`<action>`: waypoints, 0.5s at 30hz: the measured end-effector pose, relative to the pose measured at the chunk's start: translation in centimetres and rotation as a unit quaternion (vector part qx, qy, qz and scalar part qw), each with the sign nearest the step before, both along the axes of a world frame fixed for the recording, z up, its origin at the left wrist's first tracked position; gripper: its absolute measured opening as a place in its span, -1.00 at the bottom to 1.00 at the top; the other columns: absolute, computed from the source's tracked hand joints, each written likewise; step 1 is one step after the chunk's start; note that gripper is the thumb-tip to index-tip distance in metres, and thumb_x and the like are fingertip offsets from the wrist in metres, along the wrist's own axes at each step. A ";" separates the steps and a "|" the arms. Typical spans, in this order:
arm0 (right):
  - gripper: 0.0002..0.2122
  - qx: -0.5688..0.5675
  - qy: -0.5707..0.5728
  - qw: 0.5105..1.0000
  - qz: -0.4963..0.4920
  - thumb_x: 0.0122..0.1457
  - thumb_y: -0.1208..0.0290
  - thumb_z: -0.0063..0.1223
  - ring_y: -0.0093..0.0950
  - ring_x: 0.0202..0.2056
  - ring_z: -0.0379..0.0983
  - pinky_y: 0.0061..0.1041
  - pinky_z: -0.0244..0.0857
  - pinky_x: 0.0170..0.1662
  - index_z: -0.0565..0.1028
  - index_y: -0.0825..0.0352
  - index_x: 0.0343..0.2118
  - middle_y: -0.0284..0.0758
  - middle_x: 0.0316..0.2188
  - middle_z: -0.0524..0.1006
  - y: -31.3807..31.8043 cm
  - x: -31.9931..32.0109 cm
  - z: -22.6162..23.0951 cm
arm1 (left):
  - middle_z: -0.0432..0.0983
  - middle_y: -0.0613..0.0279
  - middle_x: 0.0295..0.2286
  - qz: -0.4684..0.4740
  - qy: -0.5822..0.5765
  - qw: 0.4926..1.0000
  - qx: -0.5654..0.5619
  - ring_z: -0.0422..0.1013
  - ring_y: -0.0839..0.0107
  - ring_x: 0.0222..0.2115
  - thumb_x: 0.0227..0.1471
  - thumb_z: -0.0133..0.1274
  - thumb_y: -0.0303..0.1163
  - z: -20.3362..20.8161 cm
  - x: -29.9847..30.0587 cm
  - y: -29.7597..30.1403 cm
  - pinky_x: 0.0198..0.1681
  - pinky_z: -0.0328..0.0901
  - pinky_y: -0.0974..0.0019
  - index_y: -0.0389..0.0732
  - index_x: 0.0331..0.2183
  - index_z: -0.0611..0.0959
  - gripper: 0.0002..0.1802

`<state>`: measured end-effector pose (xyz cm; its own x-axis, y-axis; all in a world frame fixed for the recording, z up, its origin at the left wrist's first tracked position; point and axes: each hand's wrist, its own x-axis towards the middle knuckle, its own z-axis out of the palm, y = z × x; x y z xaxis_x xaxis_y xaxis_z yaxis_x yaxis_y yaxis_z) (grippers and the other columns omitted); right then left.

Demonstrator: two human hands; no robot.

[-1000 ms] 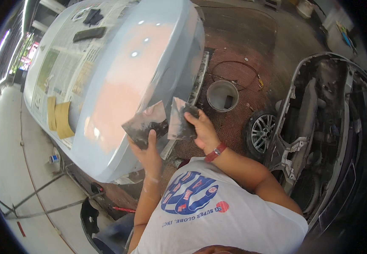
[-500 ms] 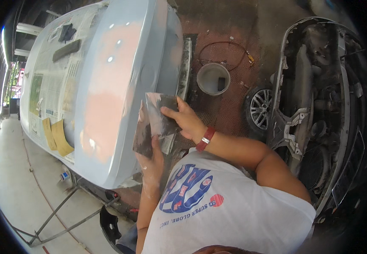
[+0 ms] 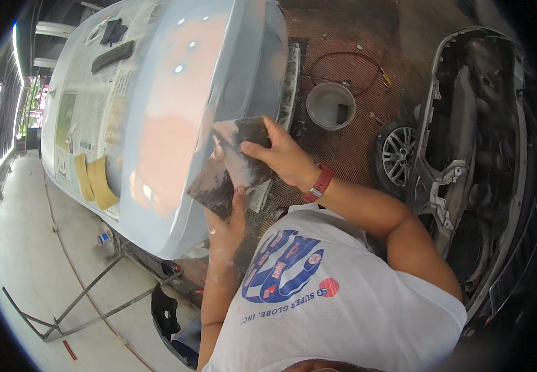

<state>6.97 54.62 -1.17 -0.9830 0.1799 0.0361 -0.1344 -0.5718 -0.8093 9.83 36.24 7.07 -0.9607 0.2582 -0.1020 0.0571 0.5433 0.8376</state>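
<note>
My left hand grips a dark flat spreader plate, thumb on its face and fingers underneath. My right hand, with a red band at the wrist, is closed on the edge of a second dark plate. Pale smears cover both plates, and a small pinkish lump of putty lies where they meet. The plates touch and seem to overlap. Beside them is the rear of a grey-primed car body with large pinkish patches. White dust or paste marks my left hand and forearm.
Masking paper covers the car's glass; a dark sanding block, a cloth and two yellow sheets lie there. A bucket and a wheel stand right, near a stripped car front. A metal frame stands lower left.
My two plates have come together, the left one tilting so its upper end meets the right one. The whole view has shifted, so the car and bucket sit farther right.
</note>
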 end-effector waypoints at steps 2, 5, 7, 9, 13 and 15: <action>-0.57 0.132 0.036 0.991 -0.013 0.32 0.39 0.25 -0.48 0.03 0.52 -0.42 0.42 0.11 0.38 0.36 0.18 -0.27 0.01 0.56 0.2 -0.2 0.5 | 0.60 0.09 -0.09 0.010 -0.011 1.000 -0.016 0.51 0.37 -0.11 0.29 0.19 -0.45 0.2 0.0 -0.8 -0.01 0.41 0.28 -0.43 0.09 0.53 -0.59; -0.54 0.285 0.052 0.957 -0.008 0.27 0.35 0.29 -0.42 -0.04 0.58 -0.36 0.43 0.06 0.37 0.37 0.15 -0.15 -0.07 0.61 0.3 0.5 2.5 | 0.65 0.11 -0.16 0.012 -0.036 0.999 0.020 0.55 0.36 -0.14 0.21 0.31 -0.41 -0.7 0.1 -3.0 0.02 0.44 0.25 -0.40 0.05 0.58 -0.55; -0.53 0.327 0.035 0.944 0.032 0.26 0.31 0.30 -0.36 -0.05 0.60 -0.33 0.44 0.04 0.39 0.39 0.14 -0.07 -0.07 0.63 0.6 0.9 3.8 | 0.59 0.10 -0.02 -0.034 -0.102 0.994 0.008 0.50 0.37 -0.03 0.23 0.28 -0.42 0.1 -0.4 -3.9 0.04 0.41 0.27 -0.40 0.15 0.52 -0.47; -0.53 0.349 0.019 0.931 0.106 0.26 0.30 0.31 -0.32 -0.03 0.60 -0.33 0.44 0.04 0.41 0.39 0.13 -0.08 -0.04 0.64 1.6 1.0 5.1 | 0.55 0.08 0.04 -0.072 -0.158 0.984 0.040 0.48 0.35 0.02 0.23 0.28 -0.41 0.1 -1.0 -5.2 0.05 0.41 0.26 -0.39 0.18 0.50 -0.44; -0.48 0.219 0.030 0.974 -0.055 0.25 0.26 0.33 -0.32 -0.01 0.59 -0.35 0.42 0.09 0.41 0.42 0.16 -0.07 -0.02 0.63 -0.4 -0.4 1.8 | 0.45 0.08 0.14 0.021 -0.105 0.984 0.144 0.43 0.34 0.06 0.32 0.19 -0.35 -0.3 -2.2 -5.4 0.09 0.39 0.25 -0.36 0.26 0.41 -0.41; -0.45 0.239 0.035 0.970 -0.018 0.26 0.24 0.33 -0.33 0.02 0.58 -0.37 0.41 0.11 0.40 0.44 0.18 -0.07 -0.01 0.63 -2.3 0.4 1.1 | 0.46 0.09 0.12 0.014 -0.068 0.994 0.085 0.46 0.36 0.03 0.37 0.13 -0.35 -0.6 -2.8 -5.5 0.09 0.39 0.25 -0.32 0.31 0.34 -0.40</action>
<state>7.35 52.36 -0.07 -0.9686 0.1598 0.1907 -0.2117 -0.1269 -0.9691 7.04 30.74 6.44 -0.9480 0.2567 -0.1880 -0.0751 0.3936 0.9162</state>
